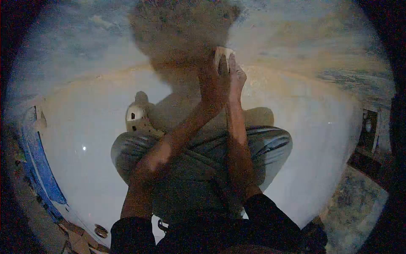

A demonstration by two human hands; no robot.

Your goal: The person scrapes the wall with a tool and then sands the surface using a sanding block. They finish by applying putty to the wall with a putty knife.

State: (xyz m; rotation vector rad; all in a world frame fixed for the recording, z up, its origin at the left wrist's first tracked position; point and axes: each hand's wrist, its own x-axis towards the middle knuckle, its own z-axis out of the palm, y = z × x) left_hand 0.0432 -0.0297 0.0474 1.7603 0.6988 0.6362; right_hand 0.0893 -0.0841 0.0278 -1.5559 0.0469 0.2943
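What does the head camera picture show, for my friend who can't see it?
The person's left hand and right hand meet on a small pale block held against a mottled wall. Their grey trousers show below the arms, above a white floor, and a shadow falls on the wall.

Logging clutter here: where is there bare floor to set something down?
Bare white floor lies left, between the blue strip and the knees, below the small white object. Another bare patch runs right of the knees toward the dark frames. It is crowded at the wall, where the left hand and right hand meet on a pale block.
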